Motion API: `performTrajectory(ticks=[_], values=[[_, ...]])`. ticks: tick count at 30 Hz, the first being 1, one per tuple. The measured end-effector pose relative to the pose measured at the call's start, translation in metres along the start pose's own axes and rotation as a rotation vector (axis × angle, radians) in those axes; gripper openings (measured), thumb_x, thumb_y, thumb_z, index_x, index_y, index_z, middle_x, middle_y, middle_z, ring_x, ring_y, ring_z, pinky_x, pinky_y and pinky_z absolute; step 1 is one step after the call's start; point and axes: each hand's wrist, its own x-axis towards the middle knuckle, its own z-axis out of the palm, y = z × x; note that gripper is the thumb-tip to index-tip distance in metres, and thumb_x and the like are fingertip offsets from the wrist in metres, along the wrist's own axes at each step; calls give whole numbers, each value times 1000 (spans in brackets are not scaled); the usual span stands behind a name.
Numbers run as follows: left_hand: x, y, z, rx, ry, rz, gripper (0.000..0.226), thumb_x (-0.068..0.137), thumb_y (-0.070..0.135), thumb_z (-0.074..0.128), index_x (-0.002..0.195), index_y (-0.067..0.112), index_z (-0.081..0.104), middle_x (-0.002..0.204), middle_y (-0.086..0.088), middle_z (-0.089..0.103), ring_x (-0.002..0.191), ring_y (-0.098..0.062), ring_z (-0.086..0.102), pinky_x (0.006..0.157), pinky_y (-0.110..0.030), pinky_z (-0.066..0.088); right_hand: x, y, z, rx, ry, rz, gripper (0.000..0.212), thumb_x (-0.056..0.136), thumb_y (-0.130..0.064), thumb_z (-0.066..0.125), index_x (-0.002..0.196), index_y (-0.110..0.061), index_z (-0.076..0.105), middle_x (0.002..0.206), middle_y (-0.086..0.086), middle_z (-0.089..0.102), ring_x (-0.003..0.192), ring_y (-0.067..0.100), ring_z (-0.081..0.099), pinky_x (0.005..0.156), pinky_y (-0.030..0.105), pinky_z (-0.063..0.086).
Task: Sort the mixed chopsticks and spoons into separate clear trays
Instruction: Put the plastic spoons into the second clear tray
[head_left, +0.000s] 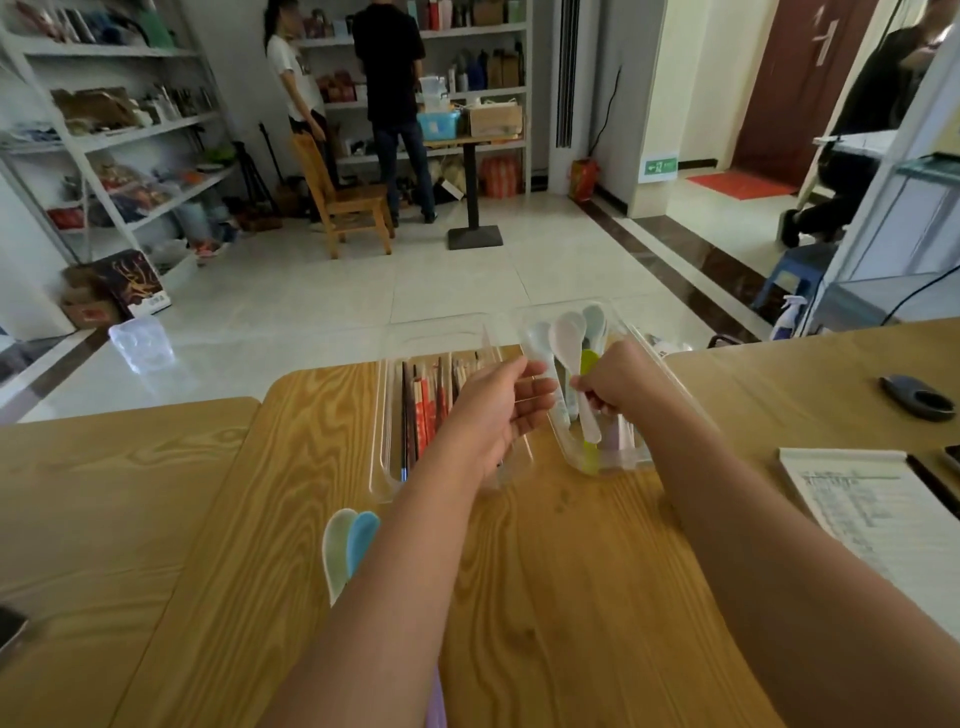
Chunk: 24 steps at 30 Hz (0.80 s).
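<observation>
My right grip (613, 382) is clamped on the handle of a white spoon (569, 338), in the spoon tray (636, 457) where more spoons are piled. My left grip (498, 410) has its fingers curled at the left side of that tray, by a pale blue spoon (537, 345); I cannot tell if it holds anything. The chopsticks (423, 410) lie in the other clear tray (382, 421) just beside. A green spoon (337, 545) and a blue spoon (363, 535) lie on the worktop (545, 597)
</observation>
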Motion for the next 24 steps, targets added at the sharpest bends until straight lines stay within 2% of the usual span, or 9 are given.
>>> performTrajectory(ticks=[4, 6, 9, 12, 17, 19, 21, 24], values=[[7, -7, -2, 13, -8, -16, 30, 106, 22, 39, 114, 3, 61, 87, -8, 67, 74, -16, 62, 65, -25, 51, 0, 6, 11, 22, -42, 53, 26, 87, -19, 75, 91, 5, 66, 57, 8, 62, 32, 11, 51, 34, 19, 40], [8, -10, -3, 20, -22, -21, 30, 106, 22, 39, 113, 3, 61, 87, -9, 68, 74, -16, 62, 66, -25, 51, -1, 8, 13, 20, -71, 82, 23, 88, -18, 73, 88, 2, 62, 58, 8, 61, 35, 13, 52, 35, 21, 42], [8, -13, -2, 19, -33, -20, 27, 106, 22, 39, 104, 7, 62, 86, -9, 68, 73, -16, 63, 67, -26, 51, -4, 9, 16, -76, -96, 91, 30, 89, -29, 71, 79, -4, 59, 60, 6, 61, 47, 17, 56, 44, 27, 45], [8, -15, -2, 13, -31, -20, 27, 106, 23, 40, 104, 7, 62, 86, -9, 68, 73, -16, 63, 66, -27, 51, -9, 10, 16, -179, -79, 81, 34, 90, -33, 70, 76, -6, 56, 58, 6, 62, 48, 17, 58, 43, 27, 43], [7, -18, -5, 19, -29, -27, 29, 106, 24, 41, 110, 5, 62, 88, -9, 70, 76, -17, 64, 67, -27, 52, -15, 15, 18, -191, 6, 12, 28, 88, -28, 73, 89, -4, 58, 57, 4, 60, 40, 10, 54, 33, 18, 33], [6, -18, -6, 17, -28, -26, 30, 106, 24, 40, 112, 4, 62, 86, -8, 70, 76, -17, 64, 68, -27, 52, -15, 16, 17, -196, 26, 4, 31, 87, -27, 74, 81, -6, 53, 57, 4, 59, 38, 9, 53, 30, 15, 30], [7, -18, -7, 15, -24, -23, 31, 106, 24, 40, 114, 3, 62, 85, -7, 70, 75, -17, 64, 68, -27, 52, -13, 16, 17, -190, 36, 3, 32, 87, -26, 75, 80, -7, 49, 59, 5, 61, 40, 10, 55, 32, 17, 32], [6, -18, -8, 9, -20, -20, 30, 106, 24, 40, 108, 5, 62, 85, -8, 70, 74, -16, 64, 67, -27, 52, -12, 16, 18, -153, 66, -27, 32, 87, -21, 74, 91, -6, 46, 66, 7, 63, 44, 13, 58, 34, 20, 36]])
